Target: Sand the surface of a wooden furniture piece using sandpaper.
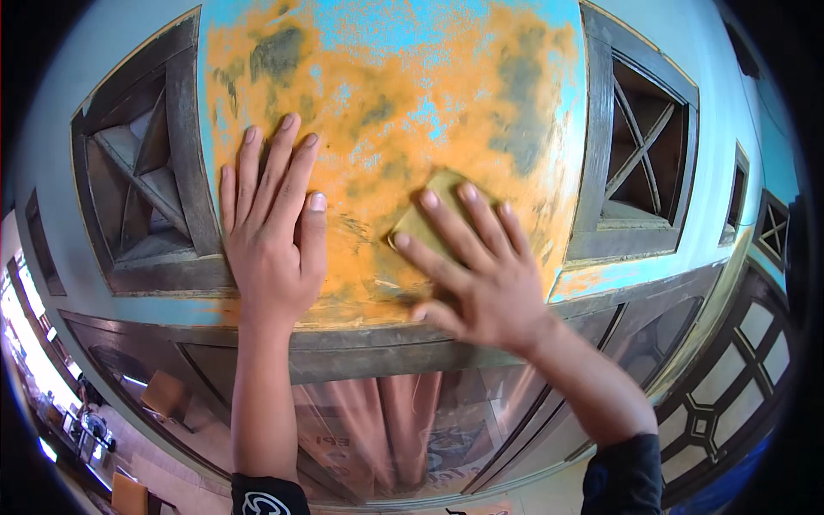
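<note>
My right hand presses a folded piece of yellow-brown sandpaper flat against the wall panel, its fingers spread over the sheet and the thumb off to the lower left. The sheet's lower part is hidden under the fingers. To the left, my left hand lies open on the same panel, fingers pointing up and nothing in it. The panel is patchy: orange over much of it, bright blue showing mostly along the top, with dark grey blotches.
Wooden-framed vent openings with crossed bars flank the panel, one on the left and one on the right. Below runs a dark wooden beam above glass with a pinkish curtain behind. Chairs stand at the lower left.
</note>
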